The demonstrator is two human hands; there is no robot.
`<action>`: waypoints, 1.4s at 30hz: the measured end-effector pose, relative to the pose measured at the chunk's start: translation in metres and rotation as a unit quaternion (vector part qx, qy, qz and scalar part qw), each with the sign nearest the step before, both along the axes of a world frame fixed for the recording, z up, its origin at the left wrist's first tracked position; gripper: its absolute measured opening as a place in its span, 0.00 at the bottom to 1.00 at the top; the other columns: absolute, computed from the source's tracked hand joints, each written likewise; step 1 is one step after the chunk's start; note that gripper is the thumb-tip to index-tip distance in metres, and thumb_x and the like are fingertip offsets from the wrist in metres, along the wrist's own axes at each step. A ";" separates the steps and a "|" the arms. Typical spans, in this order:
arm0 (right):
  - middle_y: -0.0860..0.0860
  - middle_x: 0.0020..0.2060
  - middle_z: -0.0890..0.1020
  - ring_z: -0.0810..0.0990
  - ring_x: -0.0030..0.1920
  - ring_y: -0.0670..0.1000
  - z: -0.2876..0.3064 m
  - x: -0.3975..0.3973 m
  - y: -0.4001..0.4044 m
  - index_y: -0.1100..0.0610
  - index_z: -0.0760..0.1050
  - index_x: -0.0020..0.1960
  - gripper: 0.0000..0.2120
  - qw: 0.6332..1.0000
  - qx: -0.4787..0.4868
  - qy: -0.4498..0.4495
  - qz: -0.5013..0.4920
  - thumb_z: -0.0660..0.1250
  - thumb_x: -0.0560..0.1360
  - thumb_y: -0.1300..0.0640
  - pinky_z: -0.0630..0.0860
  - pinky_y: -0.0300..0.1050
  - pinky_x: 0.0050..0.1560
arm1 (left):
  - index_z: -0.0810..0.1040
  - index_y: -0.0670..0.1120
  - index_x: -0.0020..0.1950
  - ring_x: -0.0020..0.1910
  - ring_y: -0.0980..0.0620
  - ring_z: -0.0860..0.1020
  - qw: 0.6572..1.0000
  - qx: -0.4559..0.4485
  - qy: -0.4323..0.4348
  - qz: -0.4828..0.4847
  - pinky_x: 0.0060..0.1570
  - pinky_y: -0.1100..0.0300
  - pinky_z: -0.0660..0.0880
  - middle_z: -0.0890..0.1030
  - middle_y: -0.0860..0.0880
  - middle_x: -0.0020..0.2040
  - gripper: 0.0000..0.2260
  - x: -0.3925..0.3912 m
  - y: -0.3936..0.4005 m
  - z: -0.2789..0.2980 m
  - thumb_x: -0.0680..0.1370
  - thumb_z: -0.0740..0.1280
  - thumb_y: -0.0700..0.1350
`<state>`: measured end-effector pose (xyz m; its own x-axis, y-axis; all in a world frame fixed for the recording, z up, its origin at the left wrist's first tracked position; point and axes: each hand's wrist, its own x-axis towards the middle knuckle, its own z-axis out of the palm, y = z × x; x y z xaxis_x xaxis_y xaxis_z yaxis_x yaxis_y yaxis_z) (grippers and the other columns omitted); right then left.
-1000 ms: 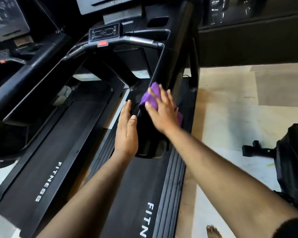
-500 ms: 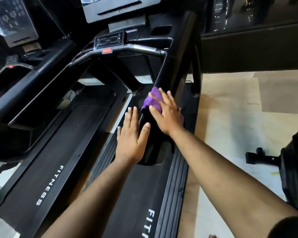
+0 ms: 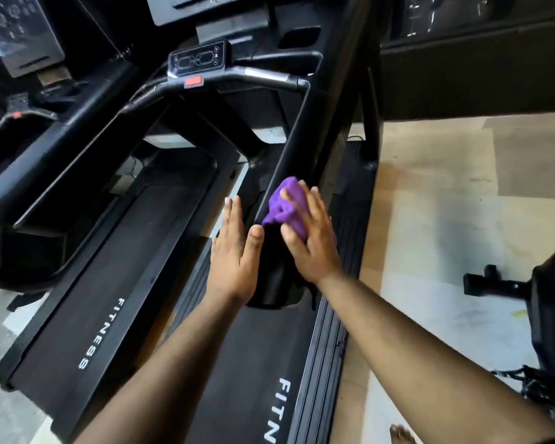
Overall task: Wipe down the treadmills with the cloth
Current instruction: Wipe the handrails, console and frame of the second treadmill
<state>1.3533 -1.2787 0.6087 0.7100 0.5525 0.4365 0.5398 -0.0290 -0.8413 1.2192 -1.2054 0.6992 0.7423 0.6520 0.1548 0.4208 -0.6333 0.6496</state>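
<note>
A purple cloth [image 3: 285,203] lies bunched on the black right handrail arm [image 3: 305,136] of the near treadmill. My right hand [image 3: 308,238] presses the cloth onto the arm with fingers spread over it. To the left of the rail's end my left hand [image 3: 234,251] is flat, fingers straight and together, its thumb touching the rail's side. The near treadmill's belt [image 3: 260,363] runs below my forearms. Its console bar with a red button [image 3: 194,81] is further up.
A second treadmill [image 3: 87,299] stands to the left, its belt marked FITNESS. Pale floor [image 3: 430,219] spreads to the right, with black equipment [image 3: 551,299] at the right edge. A bare foot [image 3: 401,435] shows at the bottom. A dark wall closes the back.
My right hand and the cloth slid a little down the rail toward me. My left hand's fingers closed together beside the rail's end. The camera tipped slightly.
</note>
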 end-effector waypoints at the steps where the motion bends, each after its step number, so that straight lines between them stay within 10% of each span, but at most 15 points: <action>1: 0.49 0.83 0.56 0.51 0.83 0.53 -0.001 -0.003 0.004 0.43 0.63 0.80 0.29 0.998 0.002 0.048 -0.027 0.56 0.80 0.39 0.60 0.69 0.75 | 0.48 0.51 0.84 0.81 0.63 0.45 1.000 0.004 0.006 0.002 0.81 0.46 0.48 0.47 0.55 0.84 0.46 0.000 0.001 -0.001 0.74 0.41 0.78; 11: 0.55 0.81 0.58 0.58 0.81 0.59 -0.012 -0.119 -0.037 0.53 0.56 0.82 0.32 0.998 0.011 -0.049 -0.021 0.51 0.83 0.37 0.61 0.67 0.76 | 0.56 0.51 0.82 0.80 0.63 0.52 0.978 -0.121 -0.154 0.063 0.81 0.54 0.50 0.55 0.56 0.82 0.32 -0.003 0.006 -0.011 0.81 0.49 0.64; 17: 0.45 0.81 0.59 0.59 0.80 0.45 -0.036 -0.053 -0.025 0.53 0.53 0.83 0.38 0.946 0.117 0.304 -0.006 0.57 0.80 0.34 0.62 0.60 0.78 | 0.55 0.53 0.83 0.81 0.63 0.48 0.999 0.006 -0.034 0.033 0.80 0.43 0.49 0.50 0.57 0.83 0.33 -0.002 -0.003 -0.005 0.81 0.48 0.65; 23: 0.50 0.84 0.50 0.42 0.83 0.55 0.002 -0.090 -0.032 0.35 0.47 0.82 0.28 0.999 -0.007 0.027 0.037 0.48 0.83 0.35 0.49 0.70 0.78 | 0.50 0.53 0.83 0.80 0.65 0.46 0.999 -0.004 -0.034 0.009 0.81 0.44 0.49 0.48 0.57 0.83 0.39 -0.002 0.000 -0.007 0.78 0.45 0.74; 29: 0.45 0.83 0.52 0.44 0.83 0.52 0.060 0.036 0.024 0.41 0.56 0.81 0.28 0.989 -0.140 0.041 -0.014 0.55 0.82 0.39 0.53 0.77 0.73 | 0.46 0.55 0.83 0.81 0.64 0.45 1.000 -0.014 -0.003 0.008 0.80 0.40 0.47 0.45 0.61 0.82 0.37 0.004 -0.003 0.003 0.78 0.45 0.70; 37: 0.45 0.83 0.49 0.42 0.83 0.48 0.012 -0.063 -0.030 0.38 0.48 0.82 0.31 0.994 -0.085 0.004 0.062 0.49 0.82 0.33 0.50 0.64 0.80 | 0.43 0.55 0.83 0.81 0.63 0.41 1.000 -0.027 -0.007 0.003 0.80 0.41 0.48 0.41 0.63 0.80 0.47 0.000 0.002 0.000 0.71 0.39 0.80; 42: 0.45 0.83 0.55 0.46 0.83 0.50 0.043 0.019 0.006 0.34 0.51 0.80 0.28 0.991 -0.128 -0.042 0.022 0.53 0.81 0.36 0.52 0.75 0.75 | 0.41 0.55 0.83 0.81 0.60 0.41 0.998 0.003 0.056 0.006 0.80 0.40 0.45 0.41 0.58 0.83 0.50 0.002 0.001 0.002 0.67 0.36 0.82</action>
